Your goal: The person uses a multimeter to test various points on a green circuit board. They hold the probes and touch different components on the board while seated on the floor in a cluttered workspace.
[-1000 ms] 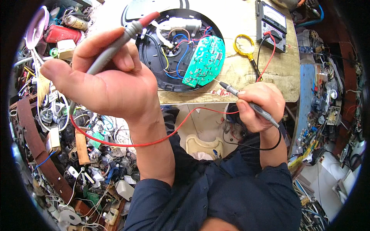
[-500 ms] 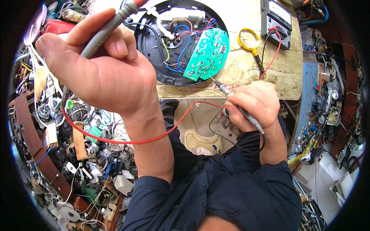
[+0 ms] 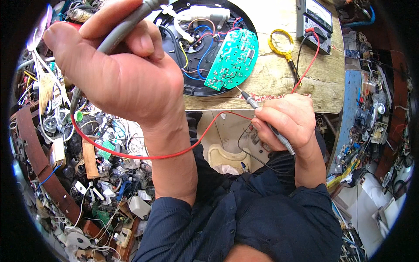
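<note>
My left hand (image 3: 131,85) is raised at the upper left, closed around a grey test probe (image 3: 122,32) whose front end runs out past the top edge. A red lead (image 3: 144,157) hangs from that probe. In my right hand (image 3: 288,120) is a second grey test probe (image 3: 252,101), held like a pen. Its thin metal tip is at the lower edge of a green circuit board (image 3: 235,59); whether it touches, I cannot tell. The board lies tilted on a round black appliance housing (image 3: 201,91), with red, blue and yellow wires beside it.
An analog multimeter (image 3: 315,26) with leads plugged in stands at the table's (image 3: 323,83) far right. Left of it lies a yellow-rimmed magnifying glass (image 3: 288,56). Heaped electronic scrap (image 3: 118,174) fills the floor at left, with more parts at right. A cream plastic stool (image 3: 224,158) stands below the table.
My left hand and its probe have shifted slightly right and up, so the probe's red part has left the view. The right probe stays at the board's lower edge.
</note>
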The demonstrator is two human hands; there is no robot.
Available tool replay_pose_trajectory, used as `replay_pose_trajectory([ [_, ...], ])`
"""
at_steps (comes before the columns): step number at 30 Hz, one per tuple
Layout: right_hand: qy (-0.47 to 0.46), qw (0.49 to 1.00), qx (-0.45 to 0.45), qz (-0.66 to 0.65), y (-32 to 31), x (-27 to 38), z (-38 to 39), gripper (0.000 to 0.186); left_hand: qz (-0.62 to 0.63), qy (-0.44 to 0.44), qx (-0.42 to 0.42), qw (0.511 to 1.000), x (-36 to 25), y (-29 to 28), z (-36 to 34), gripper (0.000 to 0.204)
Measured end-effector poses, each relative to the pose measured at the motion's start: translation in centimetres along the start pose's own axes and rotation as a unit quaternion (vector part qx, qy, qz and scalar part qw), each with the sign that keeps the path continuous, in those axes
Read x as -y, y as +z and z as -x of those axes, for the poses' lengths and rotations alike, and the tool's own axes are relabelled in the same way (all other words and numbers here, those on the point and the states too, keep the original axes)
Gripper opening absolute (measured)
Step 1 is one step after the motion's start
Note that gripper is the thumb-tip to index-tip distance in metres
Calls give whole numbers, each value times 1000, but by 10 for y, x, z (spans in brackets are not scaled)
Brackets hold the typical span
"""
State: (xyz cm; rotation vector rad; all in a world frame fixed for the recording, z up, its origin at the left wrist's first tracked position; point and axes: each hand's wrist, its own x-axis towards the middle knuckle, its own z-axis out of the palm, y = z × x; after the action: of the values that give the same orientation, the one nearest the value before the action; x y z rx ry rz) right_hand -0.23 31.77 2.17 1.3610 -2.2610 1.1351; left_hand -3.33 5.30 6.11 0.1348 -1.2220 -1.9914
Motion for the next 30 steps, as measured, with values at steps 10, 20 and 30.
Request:
replay_pose_trajectory([
  [10, -8, 1000, 20, -13, 5, -2, 2, 25, 33, -8, 25, 999, 7, 8, -1, 79],
  [20, -6, 1000, 14, -5, 5, -1, 1, 26, 37, -15, 29, 999, 7, 8, 0, 80],
  [30, -9, 1000, 16, 4, 6, -3, 0, 27, 46, -6, 66, 997, 11, 9, -1, 79],
])
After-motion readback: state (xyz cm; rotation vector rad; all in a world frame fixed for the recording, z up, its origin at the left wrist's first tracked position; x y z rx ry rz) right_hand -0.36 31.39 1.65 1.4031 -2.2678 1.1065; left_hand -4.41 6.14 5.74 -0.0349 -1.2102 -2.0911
